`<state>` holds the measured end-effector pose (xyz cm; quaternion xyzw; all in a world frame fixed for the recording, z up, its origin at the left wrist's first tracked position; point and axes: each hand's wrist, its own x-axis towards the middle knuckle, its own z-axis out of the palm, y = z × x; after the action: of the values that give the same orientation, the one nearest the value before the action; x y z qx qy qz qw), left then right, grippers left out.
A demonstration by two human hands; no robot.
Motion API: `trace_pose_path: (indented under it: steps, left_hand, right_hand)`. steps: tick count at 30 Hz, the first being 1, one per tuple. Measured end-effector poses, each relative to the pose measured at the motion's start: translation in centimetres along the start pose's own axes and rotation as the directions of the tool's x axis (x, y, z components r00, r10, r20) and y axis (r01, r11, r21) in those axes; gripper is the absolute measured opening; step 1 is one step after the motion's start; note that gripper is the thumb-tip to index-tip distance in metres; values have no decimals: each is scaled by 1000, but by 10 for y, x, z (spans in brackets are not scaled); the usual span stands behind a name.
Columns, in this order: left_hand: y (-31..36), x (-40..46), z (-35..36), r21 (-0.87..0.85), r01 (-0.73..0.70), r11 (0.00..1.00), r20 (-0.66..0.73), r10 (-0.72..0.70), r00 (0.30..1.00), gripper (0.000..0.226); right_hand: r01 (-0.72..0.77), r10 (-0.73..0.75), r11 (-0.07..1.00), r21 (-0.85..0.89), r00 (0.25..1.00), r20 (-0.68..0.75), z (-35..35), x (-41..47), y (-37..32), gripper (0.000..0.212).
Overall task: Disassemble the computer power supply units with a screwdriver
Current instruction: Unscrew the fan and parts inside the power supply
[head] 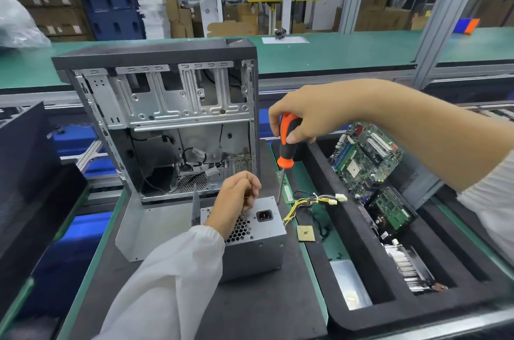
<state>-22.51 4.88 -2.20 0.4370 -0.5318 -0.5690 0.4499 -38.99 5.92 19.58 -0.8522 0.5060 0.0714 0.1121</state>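
A grey metal power supply unit (258, 245) stands on the dark mat in front of the opened computer case (167, 117). Its honeycomb vent and black power socket face up. My left hand (236, 197) rests on its top with curled fingers; whether they pinch something small I cannot tell. My right hand (303, 120) grips the orange and black screwdriver (286, 145) upright. The screwdriver's tip sits at the unit's far right top corner. A bundle of yellow and black cables (311, 202) runs from the unit to the right.
A black foam tray (361, 320) on the right holds a green motherboard (367, 156), a smaller board (392, 209), a heatsink (409, 267) and a metal plate (350, 284). A loose CPU chip (306, 233) lies by the cables. A dark panel (25, 161) stands left.
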Motion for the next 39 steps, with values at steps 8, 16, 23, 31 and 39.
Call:
trace_pose_path:
  steps: [8, 16, 23, 31, 39]
  left_hand:
    - [-2, -6, -3, 190, -168, 967, 210, 127, 969, 16]
    - [-5, -7, 3, 242, -232, 942, 241, 173, 955, 17]
    - [-6, -8, 4, 246, -242, 939, 220, 189, 957, 15]
    - [-6, -8, 2, 238, -239, 941, 236, 182, 955, 13]
    - [-8, -6, 2, 253, -227, 941, 265, 158, 951, 13]
  right_hand:
    - [15, -14, 999, 32, 1000, -6, 6, 6, 5, 11]
    - [12, -13, 999, 32, 1000, 14, 10, 10, 6, 11]
    - [21, -21, 999, 33, 1000, -4, 11, 10, 5, 11]
    - [27, -27, 999, 21, 1000, 13, 10, 12, 2, 10]
    - [43, -42, 999, -15, 998, 45, 8, 11, -1, 12]
